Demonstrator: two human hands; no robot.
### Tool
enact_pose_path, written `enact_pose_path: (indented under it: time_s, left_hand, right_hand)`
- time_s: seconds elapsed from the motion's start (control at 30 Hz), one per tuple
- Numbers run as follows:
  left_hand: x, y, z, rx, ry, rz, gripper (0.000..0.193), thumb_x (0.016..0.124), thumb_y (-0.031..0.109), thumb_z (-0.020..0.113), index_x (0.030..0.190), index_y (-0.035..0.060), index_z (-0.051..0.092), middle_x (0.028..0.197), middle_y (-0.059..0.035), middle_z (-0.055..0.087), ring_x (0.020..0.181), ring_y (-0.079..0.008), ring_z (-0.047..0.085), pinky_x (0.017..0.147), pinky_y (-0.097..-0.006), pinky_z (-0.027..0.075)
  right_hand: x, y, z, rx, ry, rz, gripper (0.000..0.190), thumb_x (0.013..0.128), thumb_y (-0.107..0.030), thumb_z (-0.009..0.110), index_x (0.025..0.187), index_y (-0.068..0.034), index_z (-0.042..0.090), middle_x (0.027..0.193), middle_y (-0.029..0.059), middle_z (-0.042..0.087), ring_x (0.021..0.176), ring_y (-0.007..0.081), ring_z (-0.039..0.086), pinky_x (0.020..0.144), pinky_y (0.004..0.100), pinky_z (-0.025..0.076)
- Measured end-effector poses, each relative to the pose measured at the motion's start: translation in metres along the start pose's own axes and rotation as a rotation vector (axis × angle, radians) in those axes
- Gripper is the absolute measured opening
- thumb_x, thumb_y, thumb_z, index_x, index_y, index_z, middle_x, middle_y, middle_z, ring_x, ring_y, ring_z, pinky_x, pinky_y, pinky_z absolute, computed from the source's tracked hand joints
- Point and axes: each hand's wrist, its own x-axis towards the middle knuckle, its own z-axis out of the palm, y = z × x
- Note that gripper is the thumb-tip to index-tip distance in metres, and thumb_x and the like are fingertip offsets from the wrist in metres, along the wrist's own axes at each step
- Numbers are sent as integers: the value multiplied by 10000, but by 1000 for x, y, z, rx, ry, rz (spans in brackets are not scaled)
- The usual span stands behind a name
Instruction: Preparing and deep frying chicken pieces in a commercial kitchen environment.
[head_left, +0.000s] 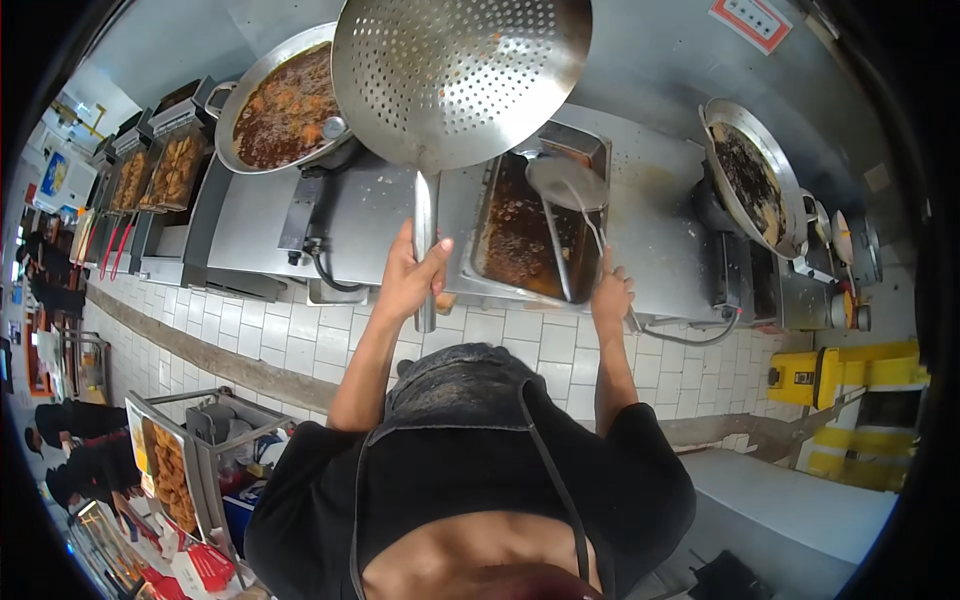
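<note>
My left hand (412, 271) is closed around the metal handle of a large perforated skimmer (461, 82), which is raised in front of me. My right hand (613, 292) grips the handle of a round fine-mesh strainer (568, 183). The strainer hangs over a rectangular metal tray (480, 247) holding dark oil with browned crumbs. A long metal utensil (556, 251) lies in the tray. Left of the skimmer, a wide pan (225, 142) holds bubbling oil with orange-brown pieces and a round dial thermometer (333, 128); the skimmer hides part of its rim.
Another wide pan (791, 202) with dark oil stands at the right on a burner. Fryer baskets of fried food (174, 169) are at the left. Behind me stand a cart (247, 420) and a tray of fried pieces (174, 480). Several people in black (94, 465) are far left.
</note>
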Motion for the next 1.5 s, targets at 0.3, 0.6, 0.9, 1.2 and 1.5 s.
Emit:
enact_pose_path:
  time_s: [0.3,0.6,0.9,1.2,1.5]
  left_hand:
    - [3,123,-181,58,-82,71,197,964,154,575,1029,50,421,538,8,423,404,-80,412,399,-246,352]
    - [122,244,-367,433,156,229,342,976,335,568,1016,8,475,616,7,470,437,-88,466,398,-263,408]
    - [237,253,-500,1361,424,210,395,922,273,553,1066,-74,429,870,-339,628,896,-489,610,789,-538,478]
    - [281,239,-519,1581,381,-96,436,891,250,544,1143,-86,425,982,-326,638,953,-474,623,847,-515,503]
    - [297,255,-535,798,136,-426,280,854,106,517,1046,-95,481,651,-160,589,483,-243,576,491,-387,516]
  right_hand:
    - [-76,-160,-33,707,444,-7,701,792,91,497,1452,-130,408,1119,275,621,981,451,618,830,446,497]
    - [-58,-277,-177,1141,255,-11,616,879,63,457,1469,-104,394,775,38,620,635,99,510,614,237,430]
    - [38,-387,-234,1076,198,-466,642,902,34,459,1507,-118,309,773,12,622,594,51,472,554,208,416]
    - [130,-489,-267,743,68,-532,747,801,71,502,1491,-159,331,827,226,620,768,370,607,783,369,488]
    - [196,-552,-262,595,-2,-629,751,773,54,480,1485,-86,286,1036,329,600,991,475,574,868,509,457]
